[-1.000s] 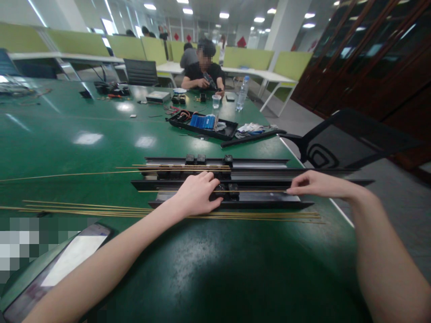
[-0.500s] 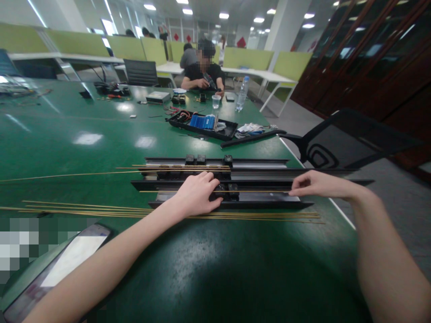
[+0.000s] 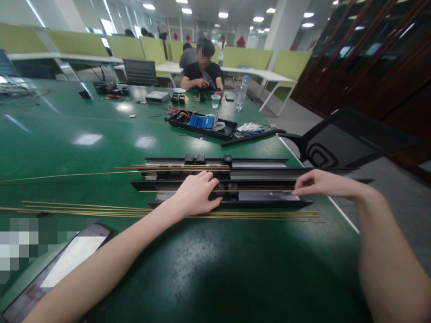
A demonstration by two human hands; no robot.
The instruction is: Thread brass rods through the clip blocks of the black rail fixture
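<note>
Left hand (image 3: 197,195) is resting palm-down on the nearest long black metal rail (image 3: 232,204), fingers (image 3: 212,177) touching small black blocks (image 3: 225,190). Right hand (image 3: 319,184) is pinching the end of a thin brass rod (image 3: 256,191) lying along that rail. More loose brass rods (image 3: 101,211) are lying on the glossy green counter (image 3: 84,148).

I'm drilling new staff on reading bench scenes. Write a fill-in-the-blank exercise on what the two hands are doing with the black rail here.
1. The left hand rests palm-down on the black rail, over its small black ____.
2. The right hand pinches one end of a thin ____ rod.
3. The tabletop is coloured ____.
4. Beyond the black tray stands a clear plastic ____.

Missing words: blocks; brass; green; bottle
</note>
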